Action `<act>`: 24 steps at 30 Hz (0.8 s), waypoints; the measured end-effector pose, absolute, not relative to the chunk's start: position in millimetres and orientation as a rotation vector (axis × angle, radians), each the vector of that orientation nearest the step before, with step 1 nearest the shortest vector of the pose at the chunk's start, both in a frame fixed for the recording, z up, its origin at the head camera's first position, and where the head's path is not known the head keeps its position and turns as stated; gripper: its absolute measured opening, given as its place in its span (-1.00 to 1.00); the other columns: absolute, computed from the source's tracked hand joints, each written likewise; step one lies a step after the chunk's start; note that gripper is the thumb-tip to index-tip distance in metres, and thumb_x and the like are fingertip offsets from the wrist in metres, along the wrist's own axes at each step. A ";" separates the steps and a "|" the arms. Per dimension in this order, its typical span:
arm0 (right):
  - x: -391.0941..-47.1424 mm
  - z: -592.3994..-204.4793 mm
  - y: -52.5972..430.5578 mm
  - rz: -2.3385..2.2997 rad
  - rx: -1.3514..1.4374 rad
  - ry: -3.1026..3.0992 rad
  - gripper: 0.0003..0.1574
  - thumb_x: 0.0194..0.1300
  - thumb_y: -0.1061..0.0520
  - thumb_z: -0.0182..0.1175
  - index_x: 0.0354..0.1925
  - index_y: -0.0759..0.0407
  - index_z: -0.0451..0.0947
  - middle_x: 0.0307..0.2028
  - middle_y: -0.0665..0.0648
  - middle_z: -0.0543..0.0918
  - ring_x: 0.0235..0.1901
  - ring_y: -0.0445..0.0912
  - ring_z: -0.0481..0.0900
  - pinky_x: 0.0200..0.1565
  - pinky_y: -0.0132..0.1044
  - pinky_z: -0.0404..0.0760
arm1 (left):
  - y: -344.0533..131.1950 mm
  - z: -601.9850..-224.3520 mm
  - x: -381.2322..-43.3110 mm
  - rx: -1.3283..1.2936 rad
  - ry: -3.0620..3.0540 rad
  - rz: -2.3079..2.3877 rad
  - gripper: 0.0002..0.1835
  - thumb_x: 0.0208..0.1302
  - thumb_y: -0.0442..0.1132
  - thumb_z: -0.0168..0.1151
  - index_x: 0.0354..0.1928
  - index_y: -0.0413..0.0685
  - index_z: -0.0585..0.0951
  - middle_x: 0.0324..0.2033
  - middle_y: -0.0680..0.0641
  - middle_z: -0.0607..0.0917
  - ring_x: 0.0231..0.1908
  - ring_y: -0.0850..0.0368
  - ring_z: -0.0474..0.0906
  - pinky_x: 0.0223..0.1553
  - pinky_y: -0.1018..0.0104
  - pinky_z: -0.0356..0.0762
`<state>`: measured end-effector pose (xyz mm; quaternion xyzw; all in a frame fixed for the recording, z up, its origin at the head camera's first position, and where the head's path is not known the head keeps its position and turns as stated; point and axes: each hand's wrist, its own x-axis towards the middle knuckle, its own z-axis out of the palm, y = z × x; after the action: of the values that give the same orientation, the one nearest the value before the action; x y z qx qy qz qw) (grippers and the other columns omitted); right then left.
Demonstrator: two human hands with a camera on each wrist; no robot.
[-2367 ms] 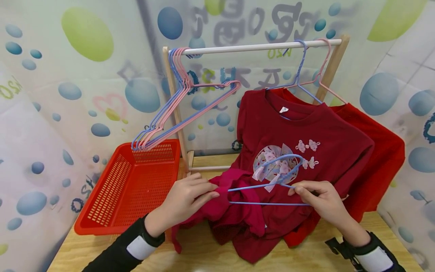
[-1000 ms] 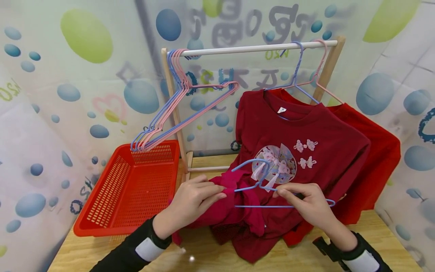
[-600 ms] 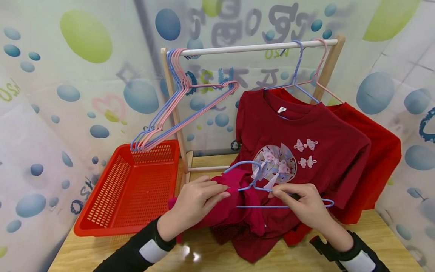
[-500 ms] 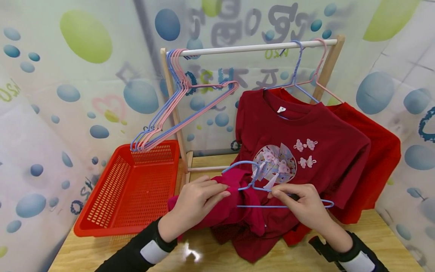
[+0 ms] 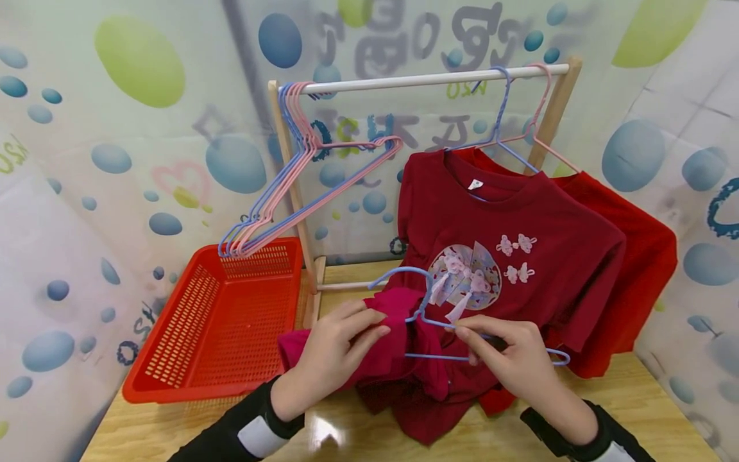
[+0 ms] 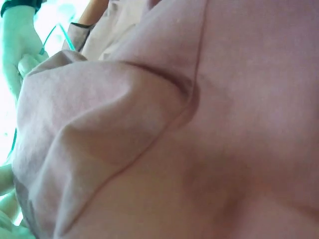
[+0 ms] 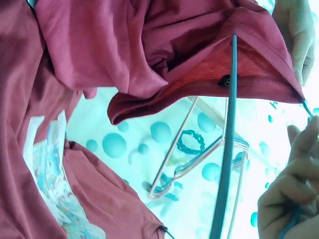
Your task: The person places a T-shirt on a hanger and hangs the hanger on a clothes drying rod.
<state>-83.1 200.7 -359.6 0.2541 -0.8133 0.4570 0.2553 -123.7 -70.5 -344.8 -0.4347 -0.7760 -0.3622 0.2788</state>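
My left hand (image 5: 340, 343) pinches the edge of a magenta garment (image 5: 398, 305) low in front of the rack. A light blue clothes hanger (image 5: 435, 356) is in my right hand (image 5: 510, 353), pinched by its shoulder wire. Its left end runs inside the garment's opening, hidden by cloth, while its right tip sticks out past my right hand. The hook stands up, curving left. Seen from the right wrist, the hanger's bar (image 7: 227, 139) enters the opening beside a small dark label. Cloth (image 6: 149, 114) fills most of the left wrist view.
On the rack's white rail (image 5: 416, 81), several pink and blue hangers (image 5: 312, 147) hang at left. A dark red shirt (image 5: 491, 212) and a brighter red garment (image 5: 641, 256) hang at right. A red plastic basket (image 5: 260, 333) sits at left on the wooden table (image 5: 358, 436).
The blue hanger has slid left, deeper into the magenta garment, and its right tip now shows. My right hand has moved left with it; my left hand keeps the cloth, shifted slightly right.
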 end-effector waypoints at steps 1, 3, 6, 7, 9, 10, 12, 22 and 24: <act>-82.9 -357.7 200.7 1.208 0.688 -2.182 -0.67 0.01 0.45 0.36 -0.27 0.10 0.71 -0.60 -0.19 0.57 -0.62 -0.33 0.48 -0.62 -0.52 0.35 | -71.4 -343.8 -123.8 -1.161 -2.075 -0.977 -0.87 0.30 -0.20 0.24 -0.27 -0.08 0.69 -0.39 0.09 0.59 -0.34 0.28 0.45 -0.34 0.49 0.41; -83.2 -353.8 201.8 1.126 0.670 -2.121 -0.62 -0.10 0.50 0.38 -0.29 0.16 0.72 -0.55 -0.13 0.62 -0.55 -0.32 0.54 -0.52 -0.55 0.42 | -74.1 -342.1 -124.7 -1.140 -2.060 -0.985 -0.88 0.29 -0.22 0.24 -0.26 -0.10 0.69 -0.38 0.09 0.59 -0.34 0.27 0.45 -0.35 0.48 0.41; -84.9 -348.9 209.3 1.033 0.542 -2.037 -0.65 -0.08 0.51 0.35 -0.28 0.24 0.72 -0.45 -0.03 0.67 -0.40 -0.34 0.55 -0.35 -0.58 0.44 | -80.0 -338.9 -126.7 -1.083 -2.050 -0.996 -0.90 0.29 -0.24 0.24 -0.25 -0.11 0.67 -0.36 0.08 0.59 -0.31 0.25 0.46 -0.33 0.46 0.41; -86.6 -348.5 213.3 1.058 0.485 -1.999 -0.70 -0.01 0.52 0.31 -0.25 0.31 0.70 -0.41 0.02 0.68 -0.35 -0.31 0.55 -0.30 -0.57 0.44 | -82.4 -337.8 -127.1 -1.064 -2.044 -1.004 -0.91 0.29 -0.26 0.24 -0.26 -0.11 0.67 -0.37 0.07 0.58 -0.31 0.24 0.45 -0.34 0.46 0.40; -91.1 -350.0 221.7 1.141 0.336 -1.915 -0.78 0.18 0.46 0.20 -0.17 0.43 0.64 -0.31 0.09 0.68 -0.27 -0.25 0.55 -0.22 -0.54 0.43 | -87.2 -335.8 -127.7 -1.021 -2.035 -1.032 -0.93 0.28 -0.30 0.24 -0.26 -0.12 0.65 -0.37 0.07 0.57 -0.33 0.24 0.44 -0.35 0.46 0.37; -94.1 -351.8 225.5 1.211 0.255 -1.870 -0.78 0.27 0.43 0.13 -0.12 0.47 0.60 -0.26 0.11 0.67 -0.24 -0.22 0.53 -0.18 -0.52 0.42 | -89.5 -334.8 -127.7 -0.999 -2.032 -1.045 -0.94 0.28 -0.31 0.23 -0.26 -0.13 0.65 -0.37 0.06 0.57 -0.32 0.23 0.44 -0.34 0.47 0.37; -102.0 -357.2 230.4 1.491 0.144 -1.698 -0.76 0.37 0.37 0.04 -0.09 0.53 0.53 -0.24 0.17 0.62 -0.27 -0.13 0.51 -0.19 -0.46 0.45 | -93.4 -332.9 -127.5 -0.964 -2.020 -1.071 -0.94 0.27 -0.33 0.23 -0.24 -0.14 0.65 -0.38 0.05 0.57 -0.34 0.23 0.43 -0.36 0.50 0.35; -137.4 -400.1 206.1 1.832 0.209 -1.941 -0.77 0.33 0.36 0.12 -0.04 0.34 0.52 -0.20 0.10 0.66 -0.22 -0.24 0.60 -0.18 -0.49 0.51 | -103.5 -326.5 -125.7 -0.902 -1.908 -1.144 -0.85 0.17 -0.48 0.27 -0.23 -0.18 0.66 -0.46 0.09 0.53 -0.45 0.27 0.34 -0.46 0.49 0.29; -143.9 -407.3 197.2 1.754 0.414 -2.088 -0.60 0.25 0.43 0.16 0.07 0.48 0.43 -0.07 0.27 0.62 -0.09 -0.17 0.60 -0.09 -0.42 0.53 | -104.4 -326.2 -124.2 -0.900 -1.894 -1.165 -0.84 0.16 -0.49 0.26 -0.22 -0.17 0.66 -0.47 0.10 0.52 -0.46 0.28 0.32 -0.48 0.49 0.28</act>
<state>-143.9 197.2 -407.3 0.1474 -0.7432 0.6242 0.1906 -124.2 -104.4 -326.2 -0.3497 -0.7356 -0.4526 0.3630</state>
